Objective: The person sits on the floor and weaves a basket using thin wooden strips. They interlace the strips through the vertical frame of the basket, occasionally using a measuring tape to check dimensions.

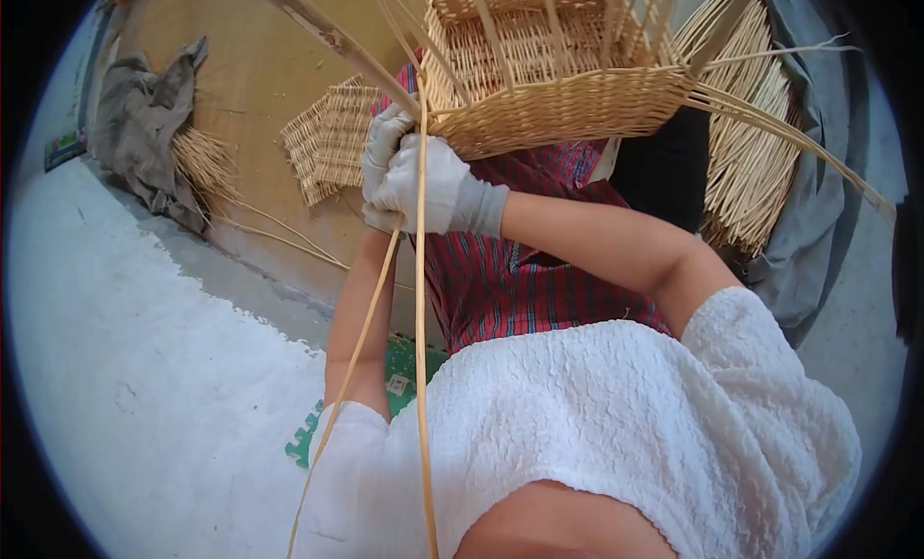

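A partly woven wicker basket (568, 107) with upright wooden stakes (327, 35) lies tilted across my lap. Both hands wear grey-white gloves and meet at its left corner, beside a thick corner stake. My left hand (384, 140) is closed there, its fingers curled at the corner. Overlapping it, my right hand (430, 184) is also closed, and a thin wicker strand (351, 362) trails from below it toward me. A second long strand (422, 357) runs past the right hand down over my shirt. The fingertips are largely hidden.
A flat woven panel (332, 140) lies left of the basket. Bundled wicker rods (756, 145) rest at right on grey cloth; more rods (204, 163) stick out from a grey cloth (149, 126) at left. Loose strands (818, 150) project from the basket's right corner.
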A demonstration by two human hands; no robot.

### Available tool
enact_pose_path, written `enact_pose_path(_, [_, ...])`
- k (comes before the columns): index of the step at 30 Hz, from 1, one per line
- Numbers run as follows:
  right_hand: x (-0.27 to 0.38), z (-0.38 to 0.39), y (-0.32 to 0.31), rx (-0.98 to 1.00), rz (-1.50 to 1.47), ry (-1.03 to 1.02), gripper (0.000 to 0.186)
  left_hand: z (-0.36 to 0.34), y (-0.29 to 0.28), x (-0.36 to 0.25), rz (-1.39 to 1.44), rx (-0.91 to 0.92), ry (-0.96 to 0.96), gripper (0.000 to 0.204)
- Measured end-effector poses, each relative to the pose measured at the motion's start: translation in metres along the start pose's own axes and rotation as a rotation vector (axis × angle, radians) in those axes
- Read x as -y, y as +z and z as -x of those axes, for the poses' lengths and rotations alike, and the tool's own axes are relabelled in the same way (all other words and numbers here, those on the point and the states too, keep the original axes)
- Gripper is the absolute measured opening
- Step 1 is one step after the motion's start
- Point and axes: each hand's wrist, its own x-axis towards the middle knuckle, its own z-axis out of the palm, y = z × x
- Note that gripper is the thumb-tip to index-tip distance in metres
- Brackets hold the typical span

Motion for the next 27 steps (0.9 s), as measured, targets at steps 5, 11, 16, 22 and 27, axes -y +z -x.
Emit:
enact_pose_path(5, [0.036,0.007,-0.051,0.357,0.111,-0.164,0.036,-0.027,-0.037,-0.023,0.418,0.172,-0.410,0.058])
enact_pose_path(11, [0.094,0.043,-0.072,0.450,-0.050,-0.278,0.044,-0.050,0.035,-0.061,0.551,-0.326,-0.182,0.052])
enact_pose_path(16, [-0.021,0.098,-0.112,-0.321,-0.565,0.104,0.027,-0.047,0.033,-0.047,1.277,-0.473,-0.326,0.039])
enact_pose_path(22, [-0.068,0.081,-0.129,-0.543,-1.161,0.291,0.051,-0.035,0.024,-0.025,0.887,-0.324,-0.349,0.047])
enact_pose_path(27, [-0.074,0.093,-0.146,-0.478,-0.621,0.584,0.016,-0.026,0.037,-0.026,0.362,-0.139,-0.351,0.037])
